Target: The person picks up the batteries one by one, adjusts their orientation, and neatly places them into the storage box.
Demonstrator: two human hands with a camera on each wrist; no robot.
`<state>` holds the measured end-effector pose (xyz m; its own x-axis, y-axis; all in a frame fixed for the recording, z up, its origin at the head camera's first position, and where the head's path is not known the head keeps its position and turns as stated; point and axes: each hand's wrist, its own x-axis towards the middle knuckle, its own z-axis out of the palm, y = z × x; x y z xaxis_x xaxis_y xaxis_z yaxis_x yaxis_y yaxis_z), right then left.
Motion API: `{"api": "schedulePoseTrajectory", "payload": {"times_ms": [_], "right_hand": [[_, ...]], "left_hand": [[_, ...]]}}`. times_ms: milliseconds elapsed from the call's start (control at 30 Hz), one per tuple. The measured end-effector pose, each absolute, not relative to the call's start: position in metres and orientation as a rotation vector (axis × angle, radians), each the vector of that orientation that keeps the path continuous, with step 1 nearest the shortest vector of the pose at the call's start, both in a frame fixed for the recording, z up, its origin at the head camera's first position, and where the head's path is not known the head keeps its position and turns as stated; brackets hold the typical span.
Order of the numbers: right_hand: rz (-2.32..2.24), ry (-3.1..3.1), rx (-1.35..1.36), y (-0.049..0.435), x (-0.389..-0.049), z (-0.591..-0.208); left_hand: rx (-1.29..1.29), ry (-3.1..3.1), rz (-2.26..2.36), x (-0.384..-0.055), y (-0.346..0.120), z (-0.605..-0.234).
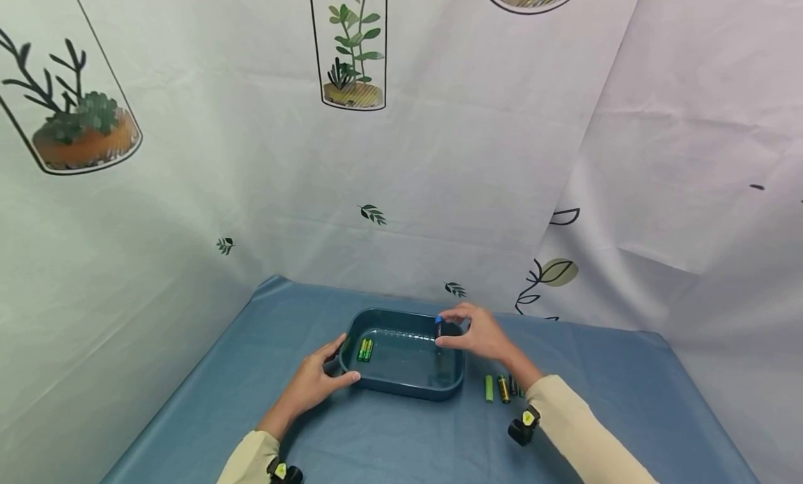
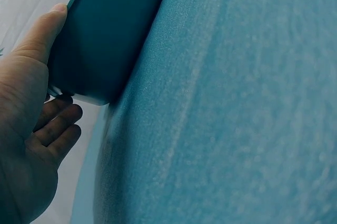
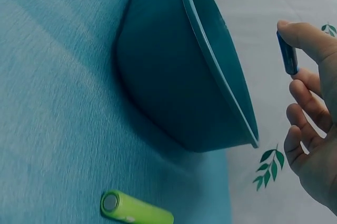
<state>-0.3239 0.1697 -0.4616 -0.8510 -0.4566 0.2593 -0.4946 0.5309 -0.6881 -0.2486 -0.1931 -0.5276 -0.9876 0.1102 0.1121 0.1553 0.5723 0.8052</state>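
My left hand point(image 1: 316, 376) holds the left end of a dark teal baking dish point(image 1: 401, 385), its thumb at the near side and fingers round the handle end. In the left wrist view, the thumb lies against the dish wall with the other fingers loosely bent beneath. Over the dish's right end, my right hand point(image 1: 479, 334) pinches a dark battery point(image 3: 287, 54) with a blue end between thumb and fingertip, held upright above the rim. Two green-and-gold batteries point(image 1: 365, 349) lie side by side inside the dish, at its left.
Right of the dish, a light green battery point(image 1: 488, 388) and a black-and-gold battery point(image 1: 504, 389) lie on the blue cloth point(image 1: 401, 442). More batteries point(image 1: 514, 385) are partly hidden by the right forearm. A white curtain point(image 1: 426, 177) with plant prints rises behind the table.
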Motion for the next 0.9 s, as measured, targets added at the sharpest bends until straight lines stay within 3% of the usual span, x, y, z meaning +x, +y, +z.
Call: {"api": "schedulePoseTrajectory", "payload": {"times_ms": [900], "right_hand": [[1.252,-2.732,0.876,0.132,-0.336,-0.474]], "left_hand": [[-0.229,-2.737,-1.422,-0.250,-0.193,-0.528]]}}
